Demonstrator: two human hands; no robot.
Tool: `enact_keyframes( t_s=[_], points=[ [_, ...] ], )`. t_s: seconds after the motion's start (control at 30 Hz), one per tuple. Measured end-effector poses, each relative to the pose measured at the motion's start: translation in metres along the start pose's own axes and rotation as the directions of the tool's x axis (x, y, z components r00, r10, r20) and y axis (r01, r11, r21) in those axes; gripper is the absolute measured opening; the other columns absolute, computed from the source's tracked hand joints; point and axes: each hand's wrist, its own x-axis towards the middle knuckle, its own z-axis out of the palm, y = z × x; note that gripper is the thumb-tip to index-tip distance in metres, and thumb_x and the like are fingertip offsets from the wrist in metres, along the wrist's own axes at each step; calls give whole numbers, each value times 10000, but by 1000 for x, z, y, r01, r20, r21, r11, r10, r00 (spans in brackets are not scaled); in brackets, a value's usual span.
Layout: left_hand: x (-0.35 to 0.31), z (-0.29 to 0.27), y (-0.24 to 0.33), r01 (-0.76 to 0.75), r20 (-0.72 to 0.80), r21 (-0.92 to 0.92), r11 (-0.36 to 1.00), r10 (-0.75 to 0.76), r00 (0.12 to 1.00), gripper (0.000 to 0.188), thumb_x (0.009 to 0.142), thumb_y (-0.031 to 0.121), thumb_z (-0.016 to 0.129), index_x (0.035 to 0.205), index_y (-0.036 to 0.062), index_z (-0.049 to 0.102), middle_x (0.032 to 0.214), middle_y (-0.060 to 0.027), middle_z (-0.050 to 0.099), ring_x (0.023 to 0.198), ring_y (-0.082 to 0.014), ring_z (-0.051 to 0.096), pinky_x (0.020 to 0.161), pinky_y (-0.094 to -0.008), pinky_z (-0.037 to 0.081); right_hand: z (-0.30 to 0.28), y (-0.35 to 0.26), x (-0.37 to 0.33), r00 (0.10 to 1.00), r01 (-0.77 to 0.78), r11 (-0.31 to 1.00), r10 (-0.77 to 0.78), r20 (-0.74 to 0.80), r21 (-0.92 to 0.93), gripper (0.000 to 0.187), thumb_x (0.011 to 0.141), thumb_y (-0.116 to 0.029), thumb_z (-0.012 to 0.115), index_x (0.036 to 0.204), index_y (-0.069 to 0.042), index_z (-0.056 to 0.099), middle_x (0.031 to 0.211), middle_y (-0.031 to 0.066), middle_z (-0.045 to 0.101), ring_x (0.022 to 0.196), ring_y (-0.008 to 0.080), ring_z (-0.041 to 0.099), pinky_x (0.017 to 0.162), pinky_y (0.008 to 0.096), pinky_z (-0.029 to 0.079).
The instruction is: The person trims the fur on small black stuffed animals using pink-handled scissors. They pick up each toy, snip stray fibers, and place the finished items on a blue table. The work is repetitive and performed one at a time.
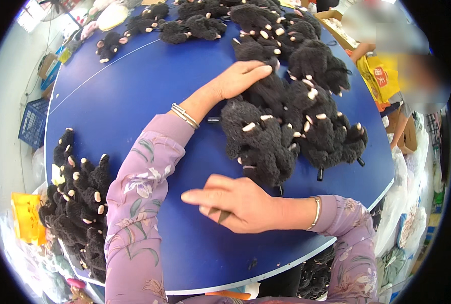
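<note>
Black plush toys with small pale paws lie in a large pile on the blue table (134, 91). At the pile's near-left side, my left hand (245, 78) is closed on a black plush toy (268, 93), its fingertips partly hidden in the dark fur. Another plush toy (258, 142) rests just below that one, close to my left wrist. Over the bare tabletop nearer to me, my right hand (235, 205) points leftward with the index finger stretched out and the other fingers loosely bent. I see nothing held in it.
A second heap of black plush toys (78, 213) lies at the left edge, beside an orange-yellow bag (27, 218). A blue crate (32, 121) stands on the floor at left. At far right, a person with a yellow garment (380, 78) stands beside cardboard boxes (400, 129).
</note>
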Motion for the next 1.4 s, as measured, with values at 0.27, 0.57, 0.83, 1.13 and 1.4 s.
enact_keyframes(
  t_s=[0.27, 0.57, 0.83, 1.13, 1.4],
  points=[
    [-44, -122, -30, 246, -678, -272, 930, -367, 637, 352, 964, 317, 482, 937, 26, 678, 834, -68, 693, 712, -115, 619, 636, -256, 473, 17, 55, 132, 746, -348, 827, 529, -404, 441, 275, 994, -199, 446, 884, 21, 569, 796, 118, 540, 683, 199, 533, 681, 324, 439],
    [-133, -279, -66, 499, -976, 65, 864, -49, 211, 472, 918, 350, 539, 1151, -60, 558, 1100, -198, 623, 1020, -260, 598, 918, -358, 446, -37, 159, 185, 872, -392, 595, -4, -490, -702, 171, 813, -88, 590, 963, -13, 623, 1072, 158, 612, 1054, 326, 551, 904, 472, 408],
    [-141, -390, -113, 698, -962, -80, 712, -238, 133, 749, 877, 542, 520, 1364, -20, 427, 1347, -239, 472, 1262, -350, 447, 1061, -401, 334, -56, 155, 191, 842, -539, 397, 242, -482, -743, 445, 794, -92, 619, 1227, -42, 529, 1331, 166, 457, 1261, 338, 412, 1042, 519, 326],
    [-40, -441, -149, 546, -836, 63, 835, -255, 487, 657, 897, 494, 538, 1324, -4, 496, 1270, -249, 559, 1211, -356, 524, 1034, -380, 383, -77, 154, 225, 864, -476, 377, 370, -342, -794, 495, 773, -108, 622, 1255, -77, 510, 1371, 137, 423, 1276, 322, 388, 1041, 537, 320],
    [77, -416, -174, 318, -418, 299, 900, -177, 891, 582, 907, 447, 556, 1326, 44, 518, 1407, -239, 434, 1340, -329, 387, 1105, -370, 295, -82, 154, 226, 829, -516, 365, 442, -343, -775, 573, 724, -102, 651, 1277, -95, 502, 1390, 116, 405, 1289, 303, 370, 1056, 517, 303]
  ],
)
